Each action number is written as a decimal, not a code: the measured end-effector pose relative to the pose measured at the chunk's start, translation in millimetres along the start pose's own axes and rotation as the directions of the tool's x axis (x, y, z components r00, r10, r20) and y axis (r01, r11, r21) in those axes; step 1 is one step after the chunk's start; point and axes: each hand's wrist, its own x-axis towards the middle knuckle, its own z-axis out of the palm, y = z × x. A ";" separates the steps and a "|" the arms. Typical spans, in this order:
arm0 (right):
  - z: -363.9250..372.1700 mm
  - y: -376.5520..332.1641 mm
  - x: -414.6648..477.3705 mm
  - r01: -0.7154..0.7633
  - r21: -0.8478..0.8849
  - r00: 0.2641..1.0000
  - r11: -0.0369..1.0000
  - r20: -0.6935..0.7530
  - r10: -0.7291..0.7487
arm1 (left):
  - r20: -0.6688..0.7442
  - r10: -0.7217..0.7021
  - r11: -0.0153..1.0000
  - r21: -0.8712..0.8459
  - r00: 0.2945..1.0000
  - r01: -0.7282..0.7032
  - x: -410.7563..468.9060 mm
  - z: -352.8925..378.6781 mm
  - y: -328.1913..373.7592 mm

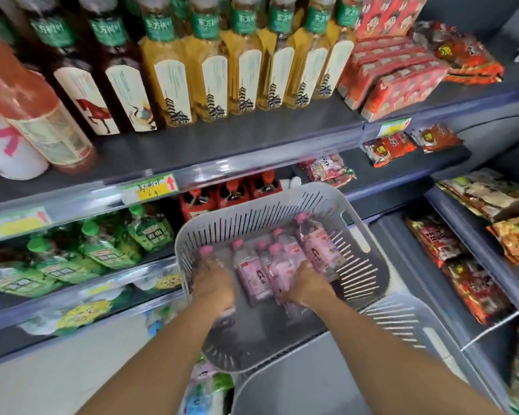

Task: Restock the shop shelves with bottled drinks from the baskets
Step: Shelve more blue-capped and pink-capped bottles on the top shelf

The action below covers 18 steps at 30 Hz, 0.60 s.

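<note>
Head view: both my arms stretch forward and down into the grey basket (252,217), which sits in front of the drinks shelf (222,145). My left hand (214,284) curls round a pink-capped bottle (206,252) by the basket's left wall — my right hand (307,286) wraps a second bottle (282,269) in the middle cluster.

The green paper neck bands on the tall square amber tea bottles (206,25) read "东方树叶". The green-capped green-labelled bottles (151,232) show "青梅". The yellow shelf-edge price tag (150,191) bears a red arrow; its handwriting is illegible. Print on the pink-labelled clear plastic bottles (252,274) is blurred.
</note>
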 end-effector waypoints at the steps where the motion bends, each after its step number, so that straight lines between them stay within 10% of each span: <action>1: 2.6 -0.4 2.3 -0.003 -0.007 1.000 1.000 0.008 0.003 | -0.015 -0.004 1.000 -0.025 1.000 0.004 1.7 0.9 1.0; 12: 11.6 -4.3 18.9 -0.020 0.001 0.999 1.000 0.034 0.020 | 0.159 -0.080 0.965 -0.234 0.984 0.116 11.0 17.7 16.6; 18: 4.8 -5.5 19.0 -0.065 0.333 0.996 0.941 0.083 0.039 | 0.334 -0.044 0.833 -0.508 0.941 0.220 11.0 12.8 15.1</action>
